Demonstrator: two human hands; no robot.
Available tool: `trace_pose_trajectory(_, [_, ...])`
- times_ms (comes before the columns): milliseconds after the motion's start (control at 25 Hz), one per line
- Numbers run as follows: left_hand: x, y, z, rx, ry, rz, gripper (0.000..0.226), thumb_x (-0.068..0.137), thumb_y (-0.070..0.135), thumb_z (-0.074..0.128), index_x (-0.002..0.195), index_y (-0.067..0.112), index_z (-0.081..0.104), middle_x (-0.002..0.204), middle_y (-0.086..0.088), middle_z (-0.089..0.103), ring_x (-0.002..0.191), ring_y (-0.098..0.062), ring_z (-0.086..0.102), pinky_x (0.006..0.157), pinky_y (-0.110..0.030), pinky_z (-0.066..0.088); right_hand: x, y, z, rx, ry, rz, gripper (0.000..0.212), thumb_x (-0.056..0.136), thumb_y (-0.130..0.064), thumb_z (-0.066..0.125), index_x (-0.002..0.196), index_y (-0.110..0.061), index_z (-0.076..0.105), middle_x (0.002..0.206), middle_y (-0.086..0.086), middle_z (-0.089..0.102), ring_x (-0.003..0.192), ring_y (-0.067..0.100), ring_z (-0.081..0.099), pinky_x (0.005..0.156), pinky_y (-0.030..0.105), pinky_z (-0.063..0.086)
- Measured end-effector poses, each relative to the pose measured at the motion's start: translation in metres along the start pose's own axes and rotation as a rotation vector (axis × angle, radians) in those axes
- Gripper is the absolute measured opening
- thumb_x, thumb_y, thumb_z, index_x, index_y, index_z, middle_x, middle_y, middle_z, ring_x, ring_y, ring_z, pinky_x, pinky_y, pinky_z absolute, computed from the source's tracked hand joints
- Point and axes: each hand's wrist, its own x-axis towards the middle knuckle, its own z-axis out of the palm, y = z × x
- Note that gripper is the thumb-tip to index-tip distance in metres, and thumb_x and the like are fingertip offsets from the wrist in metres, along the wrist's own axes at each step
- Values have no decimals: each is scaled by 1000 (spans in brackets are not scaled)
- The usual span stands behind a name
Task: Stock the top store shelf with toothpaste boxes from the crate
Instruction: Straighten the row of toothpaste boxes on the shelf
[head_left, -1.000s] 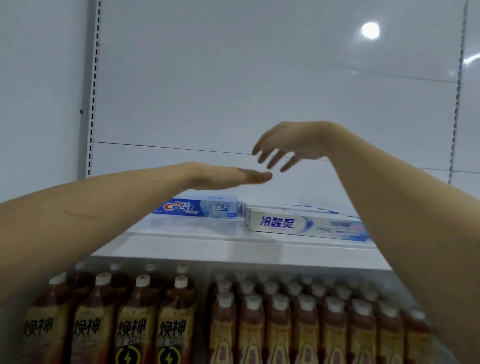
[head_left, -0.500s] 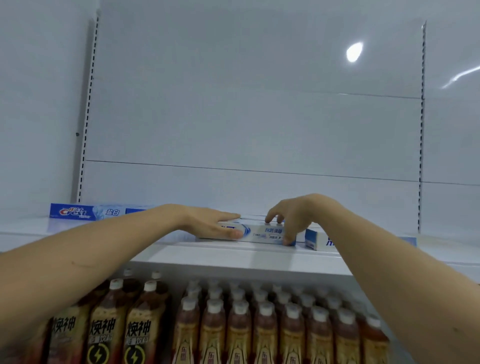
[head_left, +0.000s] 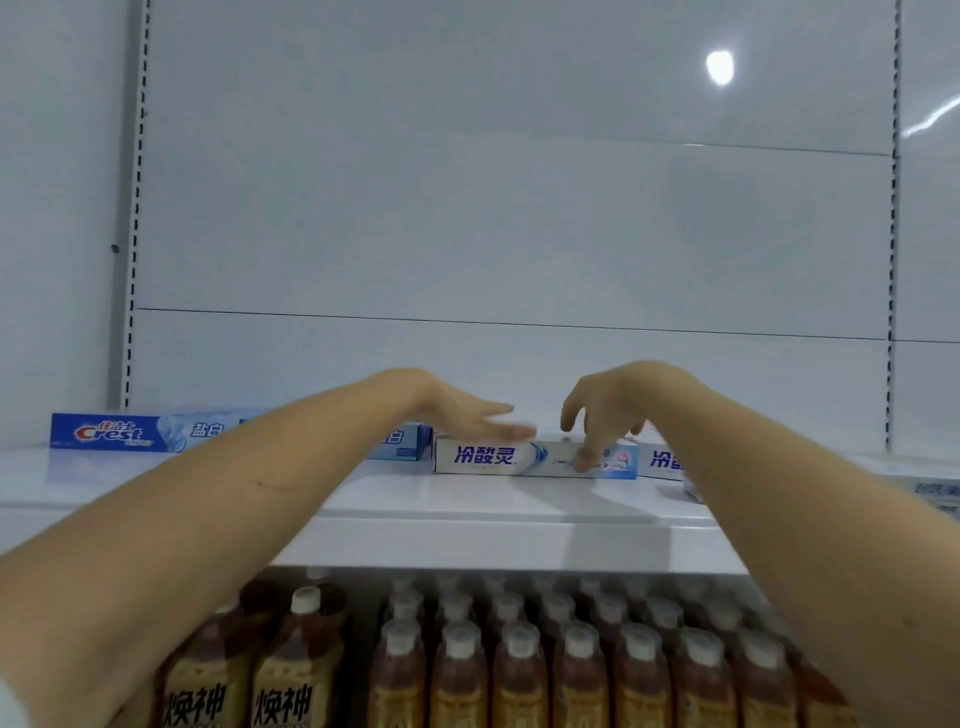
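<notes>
Up on the white metal top shelf (head_left: 467, 504), a white and pale-blue cardboard toothpaste box with dark-blue Chinese lettering (head_left: 524, 460) lies flat on its long side, lengthways from left to right, near the middle of the shelf. The left hand (head_left: 467, 415) reaches in palm down with its fingers (head_left: 511, 431) straight and held together, their tips just over the box's top edge near its left half; whether they touch it is unclear. The right hand (head_left: 608, 410) hangs over the box's right half with fingers spread and bent downward, one fingertip pressing on the box's front face. Just to the left, touching or nearly so, sits a light-blue toothpaste box (head_left: 400, 444), partly hidden by the left forearm, and further left a blue Crest toothpaste box (head_left: 140, 432) lies along the back. To the right, another white box with the same blue lettering (head_left: 662, 461) shows behind the right forearm. Below the shelf stand rows of brown drink bottles with white caps (head_left: 519, 665).
</notes>
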Motion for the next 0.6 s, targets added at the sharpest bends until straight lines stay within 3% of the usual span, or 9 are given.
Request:
trace_pose_trajectory(80, [6, -19, -17, -224, 51, -26, 113, 57, 100, 13, 155, 42, 13, 163, 7, 15, 151, -20, 8, 119, -55, 1, 6, -1, -13, 259, 4, 29, 81, 79, -65, 64, 143, -20, 44, 138, 4, 54, 118, 24, 57, 101, 43, 49])
trace_pose_trajectory(160, [10, -38, -29, -281, 52, -96, 118, 51, 100, 8, 154, 42, 20, 163, 2, 19, 151, -25, 11, 117, -62, 3, 20, -2, -16, 479, 93, 107, 84, 84, -73, 48, 143, -14, 43, 139, 7, 52, 120, 26, 55, 102, 45, 48])
trace_pose_trajectory(320, [25, -66, -38, -350, -10, -217, 126, 45, 103, 8, 154, 40, 22, 163, -1, 18, 149, -27, 17, 112, -65, 12, 44, -12, -8, 583, 48, 219, 72, 97, -62, 32, 147, -10, 36, 144, 12, 47, 126, 31, 50, 107, 47, 42])
trace_pose_trajectory(400, [36, -70, -30, -368, -15, -241, 120, 55, 100, 5, 155, 37, 20, 157, -5, 31, 128, -25, 45, 105, -54, 28, 51, -17, -8, 529, -8, 228, 63, 102, -51, 32, 149, -9, 33, 146, 13, 45, 127, 31, 50, 109, 44, 40])
trace_pose_trajectory(440, [42, -74, -24, -332, -2, -258, 123, 54, 101, 7, 155, 33, 22, 145, -7, 43, 107, -21, 54, 97, -46, 34, 55, -19, -8, 507, -20, 225, 58, 104, -44, 33, 149, -8, 32, 145, 12, 45, 127, 30, 50, 109, 41, 40])
trace_pose_trajectory(480, [50, -79, -17, -285, 21, -286, 129, 50, 103, 11, 154, 29, 27, 136, -9, 50, 100, -21, 55, 95, -40, 37, 60, -20, -9, 478, -20, 219, 53, 105, -38, 34, 149, -7, 32, 142, 11, 47, 123, 28, 53, 106, 37, 41])
trace_pose_trajectory(520, [58, -83, -13, -238, 43, -328, 134, 47, 104, 14, 153, 25, 30, 141, -11, 47, 113, -25, 54, 100, -40, 37, 64, -21, -9, 441, -20, 211, 51, 106, -34, 34, 149, -7, 32, 131, 9, 51, 112, 24, 57, 102, 35, 41])
trace_pose_trajectory(600, [66, -88, -5, -197, 65, -396, 135, 47, 106, 16, 154, 24, 27, 160, -9, 25, 142, -31, 32, 115, -46, 24, 69, -23, -5, 360, -36, 191, 50, 106, -32, 32, 150, -6, 29, 102, 5, 49, 77, 13, 50, 89, 31, 37])
